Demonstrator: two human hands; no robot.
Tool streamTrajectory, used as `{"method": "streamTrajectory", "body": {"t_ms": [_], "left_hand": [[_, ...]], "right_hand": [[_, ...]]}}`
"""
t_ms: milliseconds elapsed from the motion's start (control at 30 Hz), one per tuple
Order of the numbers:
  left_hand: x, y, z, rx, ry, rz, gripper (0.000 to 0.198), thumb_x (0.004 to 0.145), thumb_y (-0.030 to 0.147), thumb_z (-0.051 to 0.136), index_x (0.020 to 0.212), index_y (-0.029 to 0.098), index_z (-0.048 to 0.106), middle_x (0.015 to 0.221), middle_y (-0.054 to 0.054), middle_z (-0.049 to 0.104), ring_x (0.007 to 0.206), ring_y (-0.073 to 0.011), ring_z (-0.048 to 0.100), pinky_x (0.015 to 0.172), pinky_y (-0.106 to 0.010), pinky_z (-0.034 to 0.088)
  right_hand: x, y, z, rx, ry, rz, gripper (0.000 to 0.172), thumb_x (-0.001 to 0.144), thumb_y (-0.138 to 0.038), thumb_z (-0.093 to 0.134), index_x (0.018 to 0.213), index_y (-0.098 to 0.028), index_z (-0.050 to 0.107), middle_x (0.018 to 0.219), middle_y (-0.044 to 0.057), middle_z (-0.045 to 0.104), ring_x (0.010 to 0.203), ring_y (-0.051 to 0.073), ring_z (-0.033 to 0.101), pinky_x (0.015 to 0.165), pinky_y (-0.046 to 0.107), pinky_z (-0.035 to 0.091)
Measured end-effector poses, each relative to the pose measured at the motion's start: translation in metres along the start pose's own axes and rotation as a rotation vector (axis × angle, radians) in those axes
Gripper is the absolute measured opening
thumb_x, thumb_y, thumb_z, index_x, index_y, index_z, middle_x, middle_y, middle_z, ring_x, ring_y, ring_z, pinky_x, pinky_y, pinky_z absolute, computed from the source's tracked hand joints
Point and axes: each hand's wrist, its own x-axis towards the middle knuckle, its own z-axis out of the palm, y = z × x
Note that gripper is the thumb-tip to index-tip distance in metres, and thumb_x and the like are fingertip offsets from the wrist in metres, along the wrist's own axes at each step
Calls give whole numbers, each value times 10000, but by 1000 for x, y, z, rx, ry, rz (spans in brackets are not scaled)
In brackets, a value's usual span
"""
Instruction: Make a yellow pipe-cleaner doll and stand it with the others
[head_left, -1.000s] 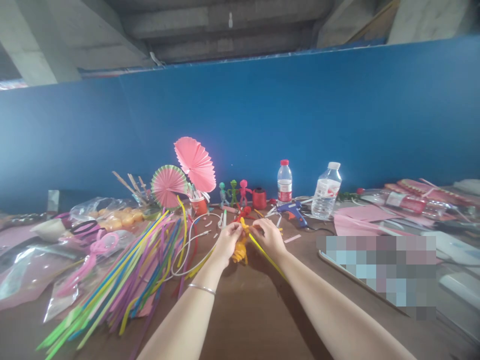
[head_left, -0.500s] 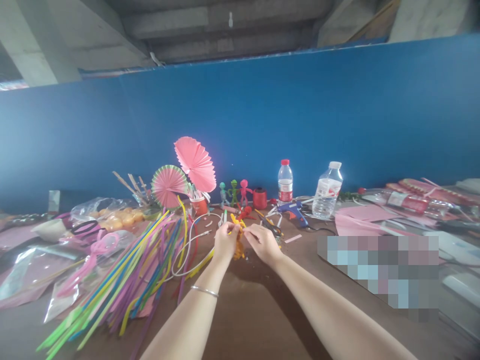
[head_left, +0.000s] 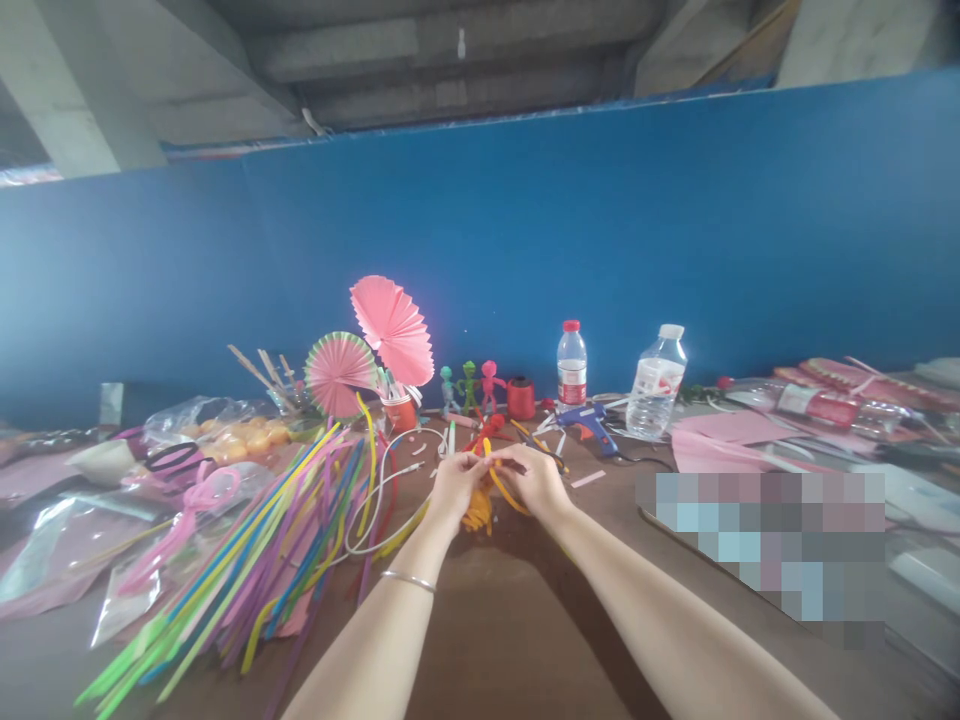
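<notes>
My left hand (head_left: 456,488) and my right hand (head_left: 534,482) meet at the middle of the brown table (head_left: 495,620). Both are closed on an orange-yellow pipe-cleaner piece (head_left: 477,513), whose bundled part hangs below the fingertips. One orange strand curves down beside my right fingers. How the fingertips grip it is too small to make out. Just behind the hands lie red pieces (head_left: 491,430). Small teal (head_left: 448,388), green (head_left: 469,386) and pink (head_left: 490,384) figures stand farther back.
Colourful pipe cleaners (head_left: 247,560) spread on the left near a white cable (head_left: 349,545). Paper fans (head_left: 394,330) stand behind. A blue glue gun (head_left: 589,422), a red-capped bottle (head_left: 571,370) and a white-capped bottle (head_left: 657,385) are to the right. Pink sheets (head_left: 720,437) lie farther right.
The orange-yellow piece has turned between my hands, and a curved strand now shows by my right fingers. My right hand has shifted slightly.
</notes>
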Motion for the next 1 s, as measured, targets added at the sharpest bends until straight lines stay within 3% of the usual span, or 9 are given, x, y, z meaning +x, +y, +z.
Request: {"method": "streamTrajectory", "body": {"t_ms": [200, 367, 500, 633, 833, 1000], "left_hand": [[-7, 8, 5, 182, 4, 191, 228, 717, 347, 539, 723, 162, 673, 631, -11, 627, 611, -145, 558, 569, -233, 405], [-12, 14, 6, 186, -80, 261, 172, 663, 252, 604, 805, 198, 685, 752, -20, 668, 691, -162, 588, 648, -247, 436], [-7, 9, 4, 130, 0, 196, 200, 692, 345, 581, 694, 172, 682, 687, -37, 662, 690, -179, 591, 649, -260, 438], [-5, 3, 5, -95, 17, 84, 250, 667, 389, 615, 756, 163, 672, 743, -45, 665, 734, -184, 593, 671, -265, 440], [-8, 4, 6, -424, -118, -187, 293, 629, 380, 671, 743, 112, 632, 590, -22, 587, 534, -108, 543, 530, -215, 396], [-9, 6, 8, -478, -99, -174, 299, 605, 390, 684, 637, 115, 571, 512, 23, 518, 441, -67, 462, 460, -189, 335]], "right_hand": [[0, 3, -1, -151, 45, -31, 97, 769, -207, 523, 812, -201, 610, 788, 32, 630, 741, 163, 577, 699, 265, 436], [2, 6, -1, -175, 68, 39, 106, 731, -200, 514, 794, -193, 599, 768, 29, 629, 708, 167, 568, 672, 269, 439], [2, 4, 0, -101, 47, 79, 124, 721, -218, 505, 787, -194, 608, 741, 20, 624, 680, 160, 567, 635, 259, 446], [2, 2, 2, -6, 75, 121, 116, 717, -209, 505, 766, -197, 609, 761, 13, 638, 704, 157, 587, 688, 270, 456], [3, -5, 3, 111, 68, 158, 91, 703, -222, 533, 745, -186, 605, 748, 19, 641, 702, 159, 601, 668, 268, 484], [3, -12, 4, 116, 95, 161, 82, 701, -236, 561, 723, -182, 619, 750, 33, 657, 709, 168, 615, 675, 278, 492]]}}
